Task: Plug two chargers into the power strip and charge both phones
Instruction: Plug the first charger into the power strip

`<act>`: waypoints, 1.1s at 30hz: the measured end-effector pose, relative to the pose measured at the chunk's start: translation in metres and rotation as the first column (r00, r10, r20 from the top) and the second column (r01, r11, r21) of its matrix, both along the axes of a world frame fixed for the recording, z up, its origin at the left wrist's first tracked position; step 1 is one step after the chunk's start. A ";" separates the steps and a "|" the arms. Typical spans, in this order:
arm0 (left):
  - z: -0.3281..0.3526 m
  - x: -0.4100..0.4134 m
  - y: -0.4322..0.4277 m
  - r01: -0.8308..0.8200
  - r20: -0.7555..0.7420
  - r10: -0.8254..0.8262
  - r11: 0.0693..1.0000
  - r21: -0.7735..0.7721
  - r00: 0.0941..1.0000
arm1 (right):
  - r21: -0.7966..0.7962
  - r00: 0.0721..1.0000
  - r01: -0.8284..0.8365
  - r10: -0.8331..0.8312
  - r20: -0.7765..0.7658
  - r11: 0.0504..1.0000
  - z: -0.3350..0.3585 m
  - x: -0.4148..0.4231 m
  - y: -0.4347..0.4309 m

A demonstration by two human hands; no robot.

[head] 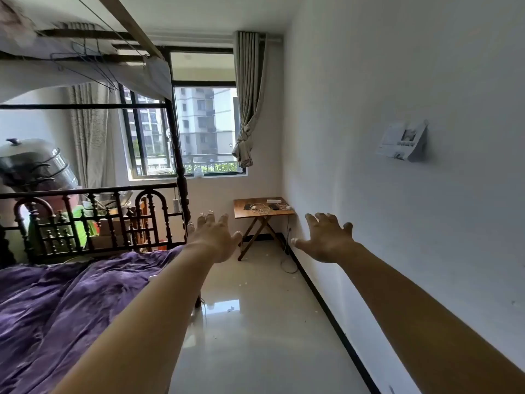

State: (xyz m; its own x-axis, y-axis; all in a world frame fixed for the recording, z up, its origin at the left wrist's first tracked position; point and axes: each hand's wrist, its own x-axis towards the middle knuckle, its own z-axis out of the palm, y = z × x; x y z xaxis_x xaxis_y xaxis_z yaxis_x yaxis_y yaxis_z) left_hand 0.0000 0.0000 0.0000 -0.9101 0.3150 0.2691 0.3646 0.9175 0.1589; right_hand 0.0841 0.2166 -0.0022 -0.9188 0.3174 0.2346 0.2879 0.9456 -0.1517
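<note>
Far across the room a small wooden folding table (241, 214) stands in the corner under the window. On it lie a white power strip (273, 200), one dark phone (247, 207), a second dark phone (274, 207) and tangled white charger cables (262, 209). A cord hangs from the table down to the floor by the wall. My left hand (213, 240) and my right hand (326, 238) are stretched out in front of me, palms down, fingers spread, holding nothing and well short of the table.
A bed with a purple blanket (71, 302) and a dark ornate footboard (93, 220) fills the left side. A white wall (397, 194) with a black baseboard runs along the right. A glossy tiled floor strip (255, 322) leads to the table.
</note>
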 end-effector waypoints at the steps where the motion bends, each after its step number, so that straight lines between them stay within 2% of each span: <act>1: 0.000 -0.008 0.005 0.002 0.001 -0.002 1.000 -0.005 1.000 | 0.018 1.000 -0.005 0.005 -0.003 1.000 0.001 -0.007 0.003; 7: 0.003 -0.075 0.049 0.007 -0.014 -0.007 1.000 -0.022 1.000 | 0.051 0.999 -0.017 0.019 -0.034 0.999 0.006 -0.080 0.045; 18: 0.007 -0.214 0.131 0.005 -0.032 -0.007 0.998 -0.065 0.999 | 0.060 1.000 -0.030 0.030 0.002 0.998 -0.003 -0.237 0.122; 25: -0.005 -0.344 0.176 0.011 -0.031 -0.014 0.997 -0.076 0.999 | 0.037 0.999 -0.034 0.034 0.012 0.999 -0.020 -0.366 0.165; 33: 0.014 -0.524 0.233 0.060 -0.031 -0.062 0.996 -0.066 0.998 | 0.047 0.999 0.030 -0.031 0.018 0.998 -0.001 -0.529 0.217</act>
State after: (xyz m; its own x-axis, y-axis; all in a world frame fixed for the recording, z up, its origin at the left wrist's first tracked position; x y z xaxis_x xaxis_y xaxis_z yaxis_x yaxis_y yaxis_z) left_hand -0.5242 0.2326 0.0139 -0.8796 0.3875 0.2760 0.4242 0.9014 0.0864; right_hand -0.4448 0.4338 -0.0032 -0.9132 0.3344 0.2328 0.3190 0.9422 -0.1022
